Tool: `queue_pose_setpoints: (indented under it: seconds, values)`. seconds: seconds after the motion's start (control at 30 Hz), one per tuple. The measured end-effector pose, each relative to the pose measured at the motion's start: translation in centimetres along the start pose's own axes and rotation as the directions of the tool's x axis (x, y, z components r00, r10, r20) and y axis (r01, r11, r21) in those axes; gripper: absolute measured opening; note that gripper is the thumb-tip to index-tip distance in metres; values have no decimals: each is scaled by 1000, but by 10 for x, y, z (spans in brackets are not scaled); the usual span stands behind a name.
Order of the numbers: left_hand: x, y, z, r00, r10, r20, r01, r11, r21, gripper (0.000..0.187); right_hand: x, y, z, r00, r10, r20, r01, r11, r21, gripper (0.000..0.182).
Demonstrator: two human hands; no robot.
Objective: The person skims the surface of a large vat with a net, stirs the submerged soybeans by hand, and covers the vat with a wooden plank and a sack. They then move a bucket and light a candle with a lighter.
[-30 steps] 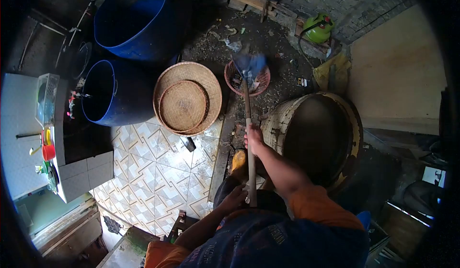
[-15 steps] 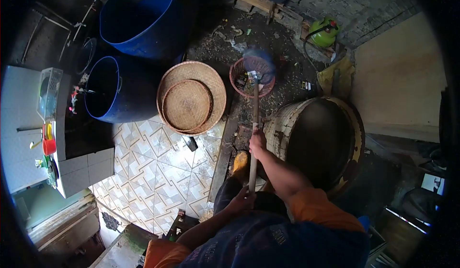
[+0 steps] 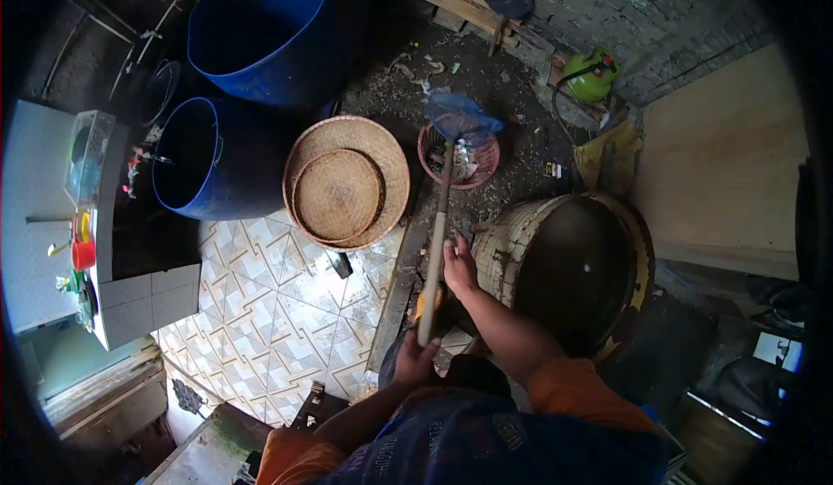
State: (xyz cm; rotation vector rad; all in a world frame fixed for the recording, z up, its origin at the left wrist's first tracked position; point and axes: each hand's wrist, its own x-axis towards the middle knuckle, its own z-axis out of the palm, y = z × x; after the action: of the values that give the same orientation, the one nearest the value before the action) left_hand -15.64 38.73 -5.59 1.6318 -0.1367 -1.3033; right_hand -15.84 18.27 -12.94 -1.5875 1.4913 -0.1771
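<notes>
A long-handled scoop net slants upward in front of me. Its blue mesh bag hangs partly over the rim of a red plastic basket that holds litter. My left hand is wrapped round the lower end of the wooden handle, close to my body. Higher up, my right hand is beside the handle, fingers spread and not wrapped round it. To the right of that hand is a big pale drum, with dark liquid inside.
Two blue barrels stand at the upper left. Two woven trays, one inside the other, lie at the edge of the tiled floor. A green gas cylinder is by the brick wall. Debris litters the dark ground.
The net has swung left and its mesh has moved off the basket's middle toward the rim. My right hand has loosened from the handle. My left hand has shifted left with the handle's end.
</notes>
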Motion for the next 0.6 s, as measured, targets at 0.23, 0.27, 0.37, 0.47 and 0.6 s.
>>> queue_pose_setpoints:
  seconds: [0.23,0.27,0.37,0.47,0.6]
  values:
    - [87,-3,-71,994,60,-89,-65,997,-51,20,-47,61,-39,938,-282,202,254,955,154,31]
    - [104,2,-80,997,6,-82,-11,998,-61,18,-64,57,-56,929,-245,278,228,969,92,32]
    - [162,6,-95,992,-19,-128,12,999,-49,16,-104,68,-86,897,-186,400,233,970,-71,32]
    - [217,0,-106,993,-51,-102,23,965,-263,15,-136,111,-98,896,-157,416,250,952,-179,33]
    - [261,14,-101,984,-45,-175,32,997,-74,17,-176,112,-129,918,-2,397,57,991,-124,33]
